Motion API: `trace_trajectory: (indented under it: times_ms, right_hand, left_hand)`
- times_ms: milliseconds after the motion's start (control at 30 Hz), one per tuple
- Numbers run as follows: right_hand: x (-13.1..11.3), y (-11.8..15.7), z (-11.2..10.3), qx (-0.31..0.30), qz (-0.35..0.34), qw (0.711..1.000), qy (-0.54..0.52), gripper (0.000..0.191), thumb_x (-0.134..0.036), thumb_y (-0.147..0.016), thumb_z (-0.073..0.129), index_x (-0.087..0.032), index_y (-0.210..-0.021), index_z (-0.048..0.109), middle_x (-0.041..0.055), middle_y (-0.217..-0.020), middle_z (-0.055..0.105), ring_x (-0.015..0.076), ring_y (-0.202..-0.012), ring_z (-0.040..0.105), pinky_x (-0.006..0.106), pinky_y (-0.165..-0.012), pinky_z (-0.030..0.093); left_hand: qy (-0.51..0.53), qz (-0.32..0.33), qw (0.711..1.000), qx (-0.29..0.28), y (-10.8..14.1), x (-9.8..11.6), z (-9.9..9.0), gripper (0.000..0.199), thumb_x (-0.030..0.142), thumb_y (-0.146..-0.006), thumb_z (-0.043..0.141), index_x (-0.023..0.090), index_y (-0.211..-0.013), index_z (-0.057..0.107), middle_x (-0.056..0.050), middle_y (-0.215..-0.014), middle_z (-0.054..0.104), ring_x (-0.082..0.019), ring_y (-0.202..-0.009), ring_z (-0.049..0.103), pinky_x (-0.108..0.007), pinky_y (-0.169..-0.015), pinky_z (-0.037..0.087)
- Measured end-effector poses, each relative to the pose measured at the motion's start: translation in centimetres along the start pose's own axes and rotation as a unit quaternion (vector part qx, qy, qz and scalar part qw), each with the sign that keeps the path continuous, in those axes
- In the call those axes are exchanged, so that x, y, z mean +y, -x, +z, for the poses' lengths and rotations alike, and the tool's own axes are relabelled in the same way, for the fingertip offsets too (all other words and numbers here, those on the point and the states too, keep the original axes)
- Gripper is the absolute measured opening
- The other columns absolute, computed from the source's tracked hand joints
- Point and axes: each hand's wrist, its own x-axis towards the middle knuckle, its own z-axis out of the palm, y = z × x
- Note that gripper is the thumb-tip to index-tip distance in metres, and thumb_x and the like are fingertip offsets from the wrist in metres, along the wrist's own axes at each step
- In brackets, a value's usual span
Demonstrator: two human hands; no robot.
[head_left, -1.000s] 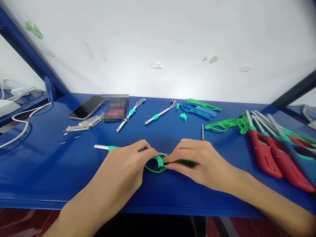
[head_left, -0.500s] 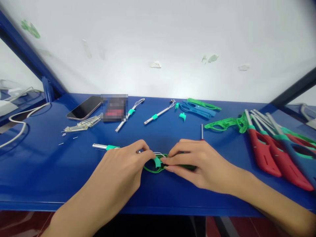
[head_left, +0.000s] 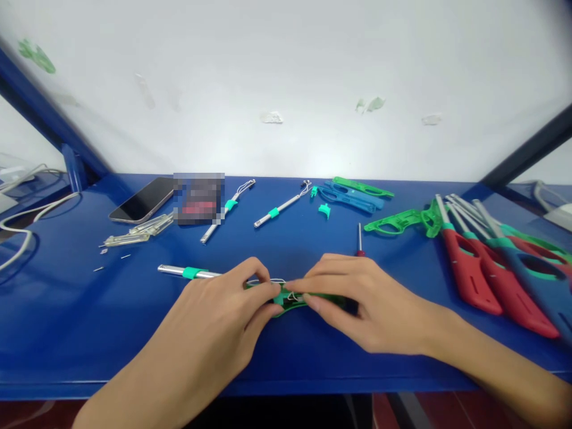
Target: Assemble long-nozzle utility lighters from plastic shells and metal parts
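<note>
A green lighter handle shell [head_left: 330,301] lies on the blue table below both hands, partly covered by them. My left hand [head_left: 223,310] pinches a small teal trigger piece [head_left: 279,298] at the shell's middle. Thin white wires [head_left: 292,296] run inside the shell beside it. My right hand [head_left: 370,301] has thumb and fingertips closed together at these wires, over the shell; whether they grip a wire or press on it is hard to see. A metal lighter tube [head_left: 170,270] with a teal collar [head_left: 191,273] sticks out left, beyond my left hand.
Several red and blue lighters [head_left: 473,274] are piled right, near a loose green shell [head_left: 397,221]. Behind lie a screwdriver [head_left: 360,238], blue shells [head_left: 353,196], a teal trigger [head_left: 325,210] and two wired tubes [head_left: 277,212]. A phone [head_left: 143,199] and clear parts [head_left: 129,238] are left.
The teal trigger piece, curved and raised before, now sits lower in the shell under my left fingertips. My right fingertips have shifted slightly along the wires. The whole view has moved a little.
</note>
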Motion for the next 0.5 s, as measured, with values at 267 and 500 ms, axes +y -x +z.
trace_trajectory:
  times_ms: [267, 500]
  right_hand:
    - [0.1, -0.2, 0.0, 0.018, 0.018, 0.999, -0.019, 0.010, -0.019, -0.103, 0.066, -0.020, -0.103, 0.076, 0.0000, -0.097, 0.080, 0.0137, -0.087, 0.072, 0.025, -0.081, 0.054]
    - [0.3, -0.1, 0.4, 0.011, 0.009, 1.000, -0.001, 0.011, -0.028, -0.105, 0.069, -0.022, -0.097, 0.074, 0.0017, -0.093, 0.078, 0.0165, -0.085, 0.071, 0.028, -0.078, 0.055]
  left_hand:
    - [0.014, -0.001, 1.000, 0.008, 0.2, 0.3, -0.1, 0.027, 0.021, -0.107, 0.054, 0.025, -0.104, 0.081, -0.004, -0.108, 0.074, -0.015, -0.072, 0.073, -0.026, -0.065, 0.056]
    - [0.041, -0.027, 0.998, 0.051, 0.5, -0.6, -1.6, 0.029, 0.026, -0.109, 0.053, 0.032, -0.120, 0.079, -0.003, -0.116, 0.078, -0.019, -0.092, 0.076, -0.031, -0.080, 0.059]
